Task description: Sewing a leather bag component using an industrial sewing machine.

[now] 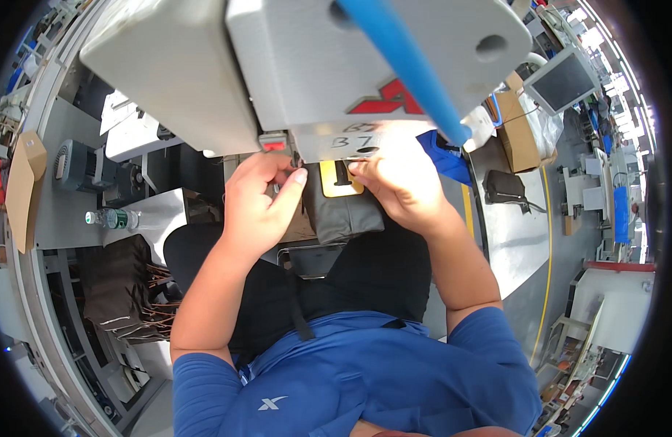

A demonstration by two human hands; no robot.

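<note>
Beneath the head of a large pale grey machine (299, 73), likely a sewing machine, lies a dark grey fabric piece (345, 218), perhaps a bag, hanging toward my lap. A yellow plate (340, 191) with a dark slot rests on top of it. My left hand (263, 193) is closed at the left of the plate, thumb and forefinger nearly together beside the machine's lower edge; what they pinch is too small to tell. My right hand (403, 182) is closed too, its fingertips at the plate's right edge. The machine hides part of the fingers' surroundings.
A blue hose (409, 65) crosses the machine's front. Dark fabric pieces (121, 291) are stacked at left, near a plastic bottle (114, 218) and a grey motor (81, 166). At right, a dark pouch (507, 189) lies on a pale table (514, 237), with a cardboard box (520, 135) behind.
</note>
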